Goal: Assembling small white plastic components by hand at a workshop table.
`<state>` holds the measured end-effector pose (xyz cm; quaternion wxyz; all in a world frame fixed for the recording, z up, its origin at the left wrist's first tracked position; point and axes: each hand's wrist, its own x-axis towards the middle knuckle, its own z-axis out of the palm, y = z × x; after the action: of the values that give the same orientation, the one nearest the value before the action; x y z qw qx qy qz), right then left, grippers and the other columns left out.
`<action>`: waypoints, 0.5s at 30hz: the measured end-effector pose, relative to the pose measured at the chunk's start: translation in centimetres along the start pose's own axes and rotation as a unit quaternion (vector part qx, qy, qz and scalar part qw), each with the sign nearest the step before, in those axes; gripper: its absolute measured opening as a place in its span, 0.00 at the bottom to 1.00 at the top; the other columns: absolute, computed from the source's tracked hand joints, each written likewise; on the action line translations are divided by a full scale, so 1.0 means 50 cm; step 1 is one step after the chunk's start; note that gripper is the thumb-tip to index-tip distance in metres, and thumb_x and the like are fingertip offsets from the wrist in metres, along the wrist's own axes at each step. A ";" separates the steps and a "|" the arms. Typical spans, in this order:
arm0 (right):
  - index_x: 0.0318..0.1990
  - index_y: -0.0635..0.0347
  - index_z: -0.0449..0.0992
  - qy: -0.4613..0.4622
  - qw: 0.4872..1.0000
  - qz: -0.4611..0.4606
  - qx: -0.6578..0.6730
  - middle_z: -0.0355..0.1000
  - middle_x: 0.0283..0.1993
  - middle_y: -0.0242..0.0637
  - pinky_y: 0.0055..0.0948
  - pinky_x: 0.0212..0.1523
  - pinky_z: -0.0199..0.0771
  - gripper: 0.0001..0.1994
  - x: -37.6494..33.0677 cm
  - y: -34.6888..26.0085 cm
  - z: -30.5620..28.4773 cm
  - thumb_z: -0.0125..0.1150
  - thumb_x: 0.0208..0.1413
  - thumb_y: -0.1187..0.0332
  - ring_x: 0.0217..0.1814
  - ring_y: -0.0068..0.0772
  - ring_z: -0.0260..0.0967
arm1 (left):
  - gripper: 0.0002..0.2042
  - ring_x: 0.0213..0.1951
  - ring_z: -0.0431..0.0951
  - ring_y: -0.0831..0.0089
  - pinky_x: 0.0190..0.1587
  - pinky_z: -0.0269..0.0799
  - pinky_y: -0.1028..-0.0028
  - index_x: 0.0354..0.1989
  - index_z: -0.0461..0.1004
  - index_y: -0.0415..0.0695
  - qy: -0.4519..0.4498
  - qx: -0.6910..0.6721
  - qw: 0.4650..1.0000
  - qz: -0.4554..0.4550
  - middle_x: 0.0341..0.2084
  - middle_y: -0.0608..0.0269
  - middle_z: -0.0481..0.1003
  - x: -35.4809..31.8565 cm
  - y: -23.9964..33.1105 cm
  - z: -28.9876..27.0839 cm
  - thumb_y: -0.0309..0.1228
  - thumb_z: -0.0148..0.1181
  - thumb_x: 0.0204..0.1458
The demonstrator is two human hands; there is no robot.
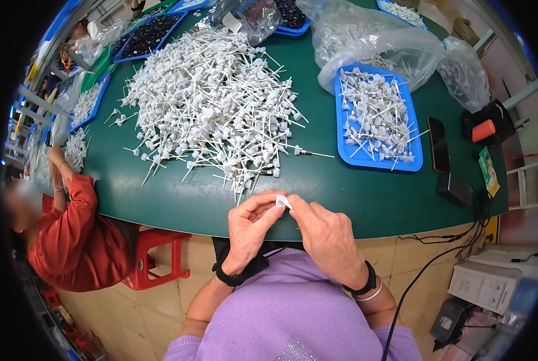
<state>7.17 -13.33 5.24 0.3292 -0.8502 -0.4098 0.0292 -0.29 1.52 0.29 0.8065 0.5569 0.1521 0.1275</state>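
Near the table's front edge, my left hand [251,224] pinches a small white plastic pump head [282,201] between thumb and fingers. My right hand [326,236] closes on the same piece from the right, its thumb and forefinger at the white part's edge. Most of the piece hides behind my fingers, so its tube is not clearly visible. Just beyond my hands spreads a large heap of white pump heads [209,108] with thin white tubes. To the right, a blue tray [380,162] holds more of these pump heads.
The green table [317,180] also carries a clear plastic bag [365,48] of parts, a phone [438,144], a black box [454,190] and trays of dark pieces [149,37]. A co-worker in red [70,240] sits left, near a red stool [158,259]. Cables [425,271] hang at right.
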 end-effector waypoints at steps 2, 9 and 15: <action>0.51 0.59 0.71 0.000 1.000 0.001 0.002 0.68 0.23 0.43 0.42 0.19 0.69 0.13 -0.001 0.001 0.003 0.54 0.58 0.73 0.20 0.49 0.71 | 0.12 0.47 0.77 0.72 0.52 0.74 0.76 0.47 0.74 0.32 0.000 -0.007 1.000 -0.001 0.47 0.53 0.76 0.000 -0.001 0.000 0.17 0.59 0.54; 0.47 0.58 0.71 -0.002 1.000 0.018 -0.009 0.67 0.23 0.42 0.40 0.21 0.66 0.10 0.001 -0.008 -0.002 0.57 0.58 0.72 0.22 0.47 0.69 | 0.12 0.47 0.77 0.72 0.53 0.73 0.76 0.47 0.74 0.32 0.005 -0.007 1.000 0.004 0.48 0.53 0.76 0.000 0.000 0.000 0.17 0.59 0.54; 0.50 0.58 0.71 -0.012 1.000 0.005 -0.009 0.68 0.23 0.43 0.42 0.19 0.69 0.12 0.003 -0.001 -0.001 0.53 0.59 0.72 0.20 0.49 0.70 | 0.12 0.47 0.77 0.72 0.53 0.73 0.76 0.47 0.74 0.31 0.011 0.006 1.000 0.005 0.48 0.53 0.75 -0.001 -0.001 0.002 0.17 0.59 0.54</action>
<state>7.23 -13.24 5.36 0.3164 -0.8549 -0.4094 0.0377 -0.28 1.41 0.30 0.8009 0.5610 0.1584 0.1368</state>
